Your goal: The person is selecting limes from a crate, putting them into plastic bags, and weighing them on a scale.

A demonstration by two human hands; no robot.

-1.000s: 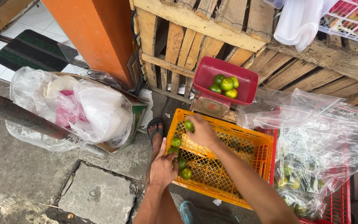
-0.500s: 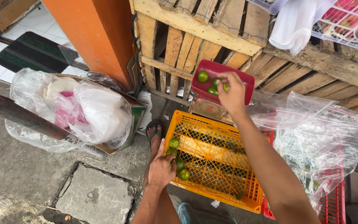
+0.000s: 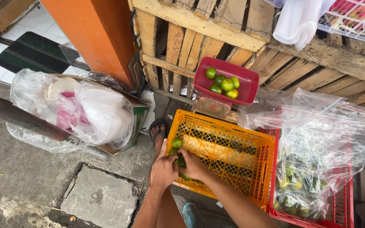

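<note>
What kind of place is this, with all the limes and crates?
Probably an open-air fruit stall by a street. Limes sit in the red scale pan, more fill the orange crate where both hands are busy, and bagged fruit waits beside rough wooden pallets.

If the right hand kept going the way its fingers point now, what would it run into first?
The right hand points left, low in the orange crate, among the green limes. It would probably meet the left hand almost at once, though depth is hard to judge.
</note>
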